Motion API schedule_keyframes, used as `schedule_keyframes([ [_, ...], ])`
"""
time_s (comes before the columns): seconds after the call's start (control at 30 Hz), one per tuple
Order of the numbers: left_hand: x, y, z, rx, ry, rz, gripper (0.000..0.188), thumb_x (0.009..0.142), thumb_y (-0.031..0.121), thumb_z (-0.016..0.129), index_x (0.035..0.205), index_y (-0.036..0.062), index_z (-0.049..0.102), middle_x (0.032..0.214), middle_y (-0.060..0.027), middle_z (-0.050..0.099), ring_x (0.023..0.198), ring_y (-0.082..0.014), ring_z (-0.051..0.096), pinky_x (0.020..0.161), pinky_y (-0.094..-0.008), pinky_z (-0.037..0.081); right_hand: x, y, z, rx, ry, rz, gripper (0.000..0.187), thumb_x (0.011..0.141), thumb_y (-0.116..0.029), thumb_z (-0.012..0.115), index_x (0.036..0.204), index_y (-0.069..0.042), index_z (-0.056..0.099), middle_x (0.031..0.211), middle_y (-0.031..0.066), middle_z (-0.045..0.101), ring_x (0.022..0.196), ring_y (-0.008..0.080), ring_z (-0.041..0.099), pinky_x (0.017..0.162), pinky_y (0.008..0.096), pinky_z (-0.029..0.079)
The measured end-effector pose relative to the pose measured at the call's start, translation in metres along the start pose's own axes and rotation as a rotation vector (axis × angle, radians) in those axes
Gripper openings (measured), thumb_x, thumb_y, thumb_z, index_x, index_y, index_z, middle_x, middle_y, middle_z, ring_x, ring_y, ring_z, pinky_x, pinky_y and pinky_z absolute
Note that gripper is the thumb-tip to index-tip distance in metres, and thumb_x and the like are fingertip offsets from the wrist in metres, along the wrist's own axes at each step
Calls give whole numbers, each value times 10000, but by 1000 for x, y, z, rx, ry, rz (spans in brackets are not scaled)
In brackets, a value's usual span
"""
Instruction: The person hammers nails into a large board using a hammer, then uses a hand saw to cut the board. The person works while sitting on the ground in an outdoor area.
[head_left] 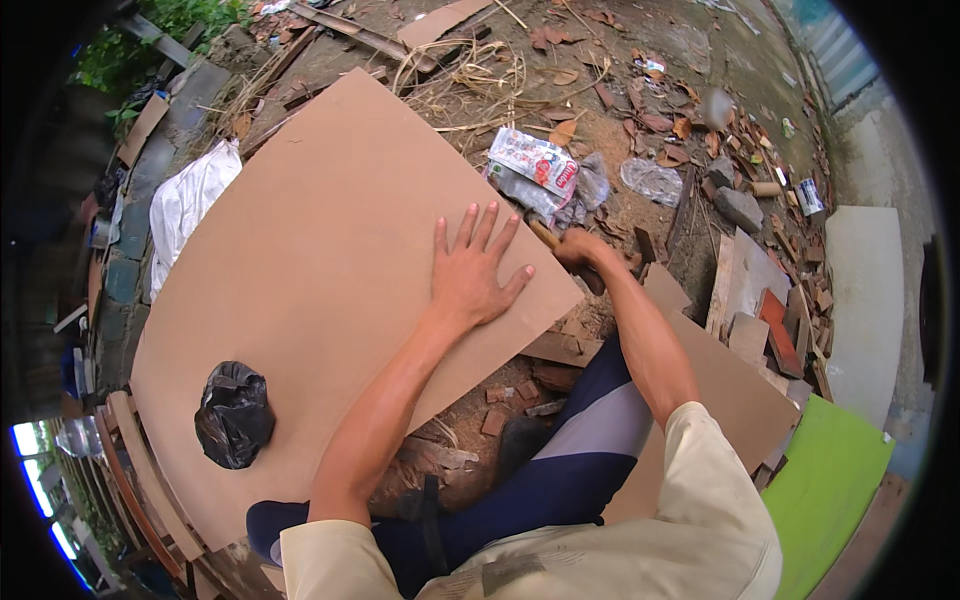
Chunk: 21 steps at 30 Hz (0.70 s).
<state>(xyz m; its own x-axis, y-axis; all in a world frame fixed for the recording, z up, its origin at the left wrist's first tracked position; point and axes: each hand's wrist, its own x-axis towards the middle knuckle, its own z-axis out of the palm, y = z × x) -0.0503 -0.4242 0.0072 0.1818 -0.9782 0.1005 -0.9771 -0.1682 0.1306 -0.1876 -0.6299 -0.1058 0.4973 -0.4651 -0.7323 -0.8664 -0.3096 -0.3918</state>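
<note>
A large flat brown board (pixel 300 230) lies in front of me and fills the middle and left of the view. My left hand (pixel 472 275) rests flat on it near its right corner, fingers spread. Just past the board's right edge, my right hand (pixel 580 252) is closed round a tool with a wooden handle (pixel 542 233). The rest of that tool is hidden, so its kind does not show. On the board's near left part sits a crumpled black plastic bag (pixel 235 415).
Plastic wrappers (pixel 535 165) lie against the board's right edge. A white sack (pixel 190 205) is at its left. Another brown board (pixel 725 385), a green panel (pixel 828 490), wood scraps and a grey stone (pixel 740 208) are on my right. Brick pieces (pixel 495 420) lie by my legs.
</note>
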Motion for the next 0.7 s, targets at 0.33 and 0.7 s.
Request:
schedule_keyframes([
  [0.33,-91,-138,-33,106,-1,-442,808,953,643,495,1603,198,316,1673,-109,250,1551,-317,193,1237,-585,97,-27,5,68,334,-226,84,472,877,-391,676,1225,-75,722,1344,175,649,1307,339,574,1026,487,490],
  [0.7,-112,-178,-67,-249,-157,-427,809,970,632,504,1589,140,331,1671,-125,247,1547,-324,202,1245,-535,162,-94,45,204,-667,58,-510,469,917,-387,620,1275,-95,705,1403,149,621,1364,320,535,1073,469,463],
])
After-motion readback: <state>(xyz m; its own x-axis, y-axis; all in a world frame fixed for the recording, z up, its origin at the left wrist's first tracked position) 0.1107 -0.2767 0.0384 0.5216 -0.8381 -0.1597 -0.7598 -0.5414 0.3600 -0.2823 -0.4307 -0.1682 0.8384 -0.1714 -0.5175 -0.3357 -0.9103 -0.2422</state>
